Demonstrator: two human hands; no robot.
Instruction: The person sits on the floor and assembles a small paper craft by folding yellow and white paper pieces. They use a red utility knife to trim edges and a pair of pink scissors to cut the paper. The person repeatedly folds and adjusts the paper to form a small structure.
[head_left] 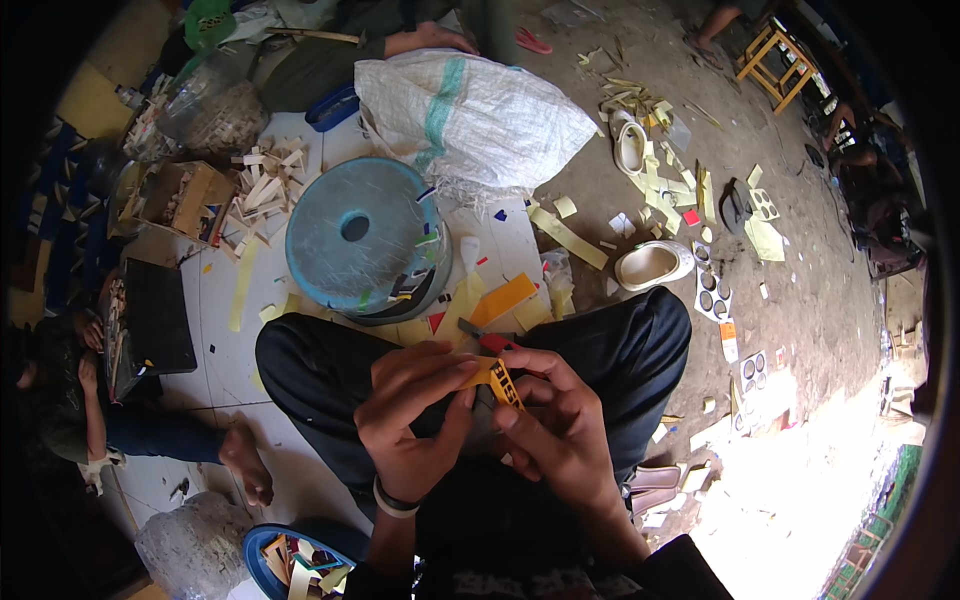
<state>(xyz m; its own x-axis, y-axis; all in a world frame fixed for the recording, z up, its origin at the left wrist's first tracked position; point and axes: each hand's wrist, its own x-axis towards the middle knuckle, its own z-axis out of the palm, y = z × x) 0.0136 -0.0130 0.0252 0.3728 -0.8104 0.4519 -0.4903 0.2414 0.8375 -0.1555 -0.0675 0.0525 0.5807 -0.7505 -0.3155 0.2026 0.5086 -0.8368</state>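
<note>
Over my lap, both hands pinch one small yellow folded piece with black markings [506,385]. My left hand [418,415] grips its left end between thumb and fingertips, and a pale band circles that wrist. My right hand [555,425] has thumb and fingers closed on the marked end. Just beyond the fingertips is a cutter with a red handle [494,343] and a grey blade; I cannot tell whether the right fingers touch it. An orange-yellow strip [503,299] lies past it, near the round blue-green drum [330,245] with scraps stuck to its rim.
A white woven sack [480,120] lies beyond the drum. Wood offcuts [265,190] and a cardboard box [188,200] are at the left, near a person's bare foot [245,463]. Cream clogs [654,264] and paper scraps litter the right floor. A blue basin [258,570] stands lower left.
</note>
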